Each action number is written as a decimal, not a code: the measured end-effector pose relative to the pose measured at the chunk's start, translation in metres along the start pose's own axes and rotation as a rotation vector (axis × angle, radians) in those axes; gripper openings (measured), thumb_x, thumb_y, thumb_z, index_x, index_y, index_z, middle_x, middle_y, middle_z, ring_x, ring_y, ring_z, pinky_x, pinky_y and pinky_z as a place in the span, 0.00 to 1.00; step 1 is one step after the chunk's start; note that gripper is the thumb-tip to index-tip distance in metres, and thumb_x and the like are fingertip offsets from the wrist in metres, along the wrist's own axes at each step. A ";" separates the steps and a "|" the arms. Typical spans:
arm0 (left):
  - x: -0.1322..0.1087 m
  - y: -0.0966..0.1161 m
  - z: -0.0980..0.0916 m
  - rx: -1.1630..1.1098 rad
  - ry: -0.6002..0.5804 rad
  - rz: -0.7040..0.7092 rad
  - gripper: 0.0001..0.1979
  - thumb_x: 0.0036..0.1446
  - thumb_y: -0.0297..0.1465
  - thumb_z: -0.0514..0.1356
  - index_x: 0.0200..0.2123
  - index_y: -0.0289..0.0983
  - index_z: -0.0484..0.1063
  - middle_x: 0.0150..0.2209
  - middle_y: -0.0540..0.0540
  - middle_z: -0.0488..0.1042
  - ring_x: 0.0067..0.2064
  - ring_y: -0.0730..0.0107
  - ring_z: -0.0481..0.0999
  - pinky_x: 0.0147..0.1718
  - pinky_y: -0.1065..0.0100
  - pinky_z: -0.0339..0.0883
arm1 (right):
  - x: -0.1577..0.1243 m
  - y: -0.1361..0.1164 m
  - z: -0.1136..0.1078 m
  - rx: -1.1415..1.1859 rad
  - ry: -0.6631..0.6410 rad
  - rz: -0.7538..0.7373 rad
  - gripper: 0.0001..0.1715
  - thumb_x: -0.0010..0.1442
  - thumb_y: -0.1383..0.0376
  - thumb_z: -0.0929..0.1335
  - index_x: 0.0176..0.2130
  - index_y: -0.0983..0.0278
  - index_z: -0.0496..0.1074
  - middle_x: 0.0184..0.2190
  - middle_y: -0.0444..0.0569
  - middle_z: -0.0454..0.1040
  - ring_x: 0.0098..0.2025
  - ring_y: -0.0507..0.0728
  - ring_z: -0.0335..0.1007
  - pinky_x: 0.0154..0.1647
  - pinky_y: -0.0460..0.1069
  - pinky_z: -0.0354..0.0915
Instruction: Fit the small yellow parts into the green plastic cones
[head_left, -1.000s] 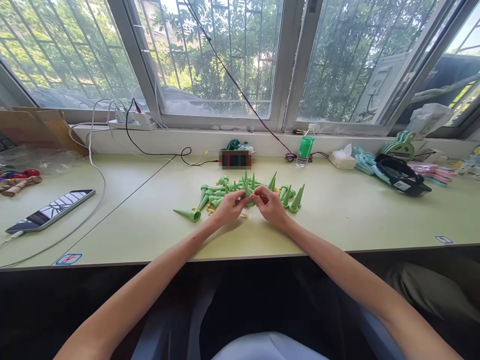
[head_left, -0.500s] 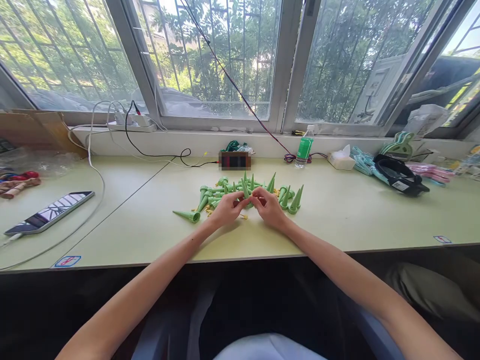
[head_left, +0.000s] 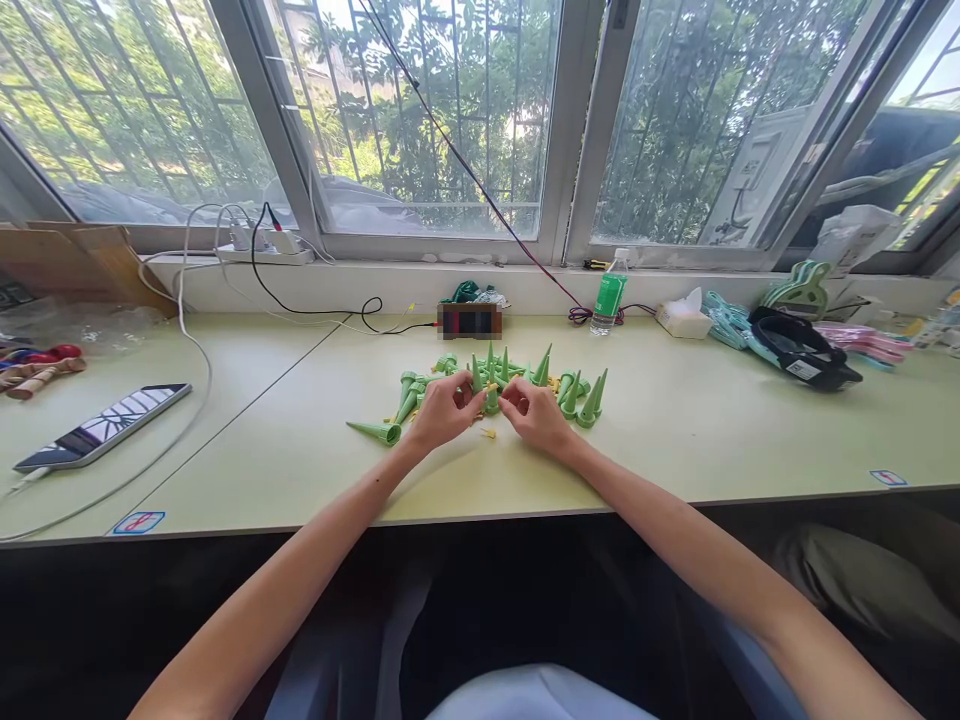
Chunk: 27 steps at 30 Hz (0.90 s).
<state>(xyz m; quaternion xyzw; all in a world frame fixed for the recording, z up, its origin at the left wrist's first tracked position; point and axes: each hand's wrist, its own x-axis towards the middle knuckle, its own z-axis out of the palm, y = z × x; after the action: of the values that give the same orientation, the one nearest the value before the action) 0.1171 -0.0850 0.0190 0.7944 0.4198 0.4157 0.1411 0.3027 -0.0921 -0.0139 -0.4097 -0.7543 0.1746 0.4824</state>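
Hands: left hand (head_left: 444, 410) and right hand (head_left: 534, 412) curled, slightly apart, grips unclear | green cone (head_left: 491, 402) between their fingertips, yellow bit (head_left: 492, 388) at it (attached or merely overlapping, cannot tell) | heap of green cones (head_left: 541, 374) behind | yellow clip (head_left: 488, 433) nearer, on table (head_left: 675, 420)

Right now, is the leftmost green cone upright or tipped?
Tipped: the leftmost green cone lies on its side, point leftward, wide end right.
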 end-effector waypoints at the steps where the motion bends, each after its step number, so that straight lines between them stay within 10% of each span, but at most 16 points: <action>1: 0.000 0.000 0.000 0.010 0.004 0.002 0.16 0.56 0.37 0.60 0.24 0.37 0.58 0.21 0.54 0.62 0.21 0.79 0.56 0.24 0.73 0.51 | -0.001 0.001 0.000 -0.024 -0.045 -0.026 0.08 0.60 0.62 0.67 0.30 0.63 0.68 0.22 0.42 0.69 0.22 0.50 0.60 0.25 0.46 0.56; 10: -0.002 -0.002 0.002 0.078 0.004 0.036 0.15 0.56 0.35 0.60 0.24 0.38 0.57 0.20 0.54 0.62 0.22 0.78 0.57 0.25 0.72 0.52 | -0.006 -0.001 0.003 -0.187 -0.296 -0.105 0.05 0.55 0.67 0.72 0.29 0.63 0.71 0.22 0.42 0.68 0.25 0.51 0.63 0.29 0.46 0.56; 27: -0.007 -0.012 0.011 0.069 -0.294 0.106 0.08 0.54 0.31 0.59 0.26 0.36 0.63 0.22 0.53 0.69 0.23 0.75 0.64 0.24 0.71 0.56 | 0.001 0.010 -0.017 -0.427 -0.286 0.081 0.06 0.59 0.69 0.66 0.34 0.66 0.74 0.27 0.48 0.74 0.28 0.54 0.68 0.33 0.47 0.61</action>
<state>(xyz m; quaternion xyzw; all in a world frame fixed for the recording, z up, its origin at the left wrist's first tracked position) 0.1170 -0.0814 0.0012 0.8720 0.3663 0.2872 0.1513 0.3213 -0.0872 -0.0118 -0.5031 -0.8178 0.0866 0.2658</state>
